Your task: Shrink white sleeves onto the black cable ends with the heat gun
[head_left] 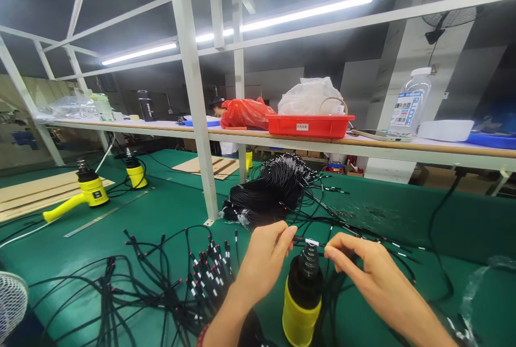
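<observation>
A thin black cable (299, 239) with a white sleeve (312, 242) is stretched between my two hands. My left hand (266, 258) pinches it on one side of the sleeve, and my right hand (357, 261) pinches it on the other. Right below the sleeve stands a yellow and black heat gun (303, 298), upright, its metal nozzle pointing up. Whether the sleeve touches the nozzle I cannot tell. Beside my left forearm lies a bunch of black cables (209, 277) with white-banded, red-tipped ends. Behind my hands rests a large coiled bundle of black cables (266, 191).
Two more yellow heat guns (94, 188) (135, 170) sit on the green table (161, 196) at the left. A white post (197, 110) rises from the table. The shelf above carries a red tray (310, 127) and a plastic bottle (409, 102). A white fan grille (12, 304) stands lower left.
</observation>
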`<state>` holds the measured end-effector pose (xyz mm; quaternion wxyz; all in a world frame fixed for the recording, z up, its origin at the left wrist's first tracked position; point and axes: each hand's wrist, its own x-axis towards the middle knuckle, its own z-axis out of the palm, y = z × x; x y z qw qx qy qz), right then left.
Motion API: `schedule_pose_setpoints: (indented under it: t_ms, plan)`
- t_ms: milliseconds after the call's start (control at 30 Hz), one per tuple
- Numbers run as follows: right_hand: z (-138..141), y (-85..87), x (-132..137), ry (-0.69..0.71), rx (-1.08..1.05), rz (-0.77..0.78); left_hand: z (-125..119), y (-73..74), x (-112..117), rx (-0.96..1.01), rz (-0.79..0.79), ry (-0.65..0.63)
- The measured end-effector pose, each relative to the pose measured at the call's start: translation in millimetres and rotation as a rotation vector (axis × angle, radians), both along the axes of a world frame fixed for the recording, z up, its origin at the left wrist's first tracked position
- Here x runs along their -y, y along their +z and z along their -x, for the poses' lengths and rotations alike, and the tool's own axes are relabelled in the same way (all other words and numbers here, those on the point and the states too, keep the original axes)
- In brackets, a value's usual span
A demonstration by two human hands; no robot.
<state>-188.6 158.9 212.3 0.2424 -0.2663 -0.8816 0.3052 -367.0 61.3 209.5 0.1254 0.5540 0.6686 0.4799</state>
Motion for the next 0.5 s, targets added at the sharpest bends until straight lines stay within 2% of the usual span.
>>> schedule_pose_setpoints:
  t_ms: [133,333,500]
  plan:
    - [-2.5,0.1,-1.1,0.031,0.002,0.044,0.2,-0.6,-0.1,0.018,-0.016,-0.003]
    - [1.4,1.3,-3.3,-0.038,-0.021,0.002,-2.0,0.4,0.2,0.025,-0.041,0.007]
    - [5.0,-4.3,-5.7,-0.115,-0.054,-0.042,-1.2,-1.9,0.1,0.004,-0.065,0.012]
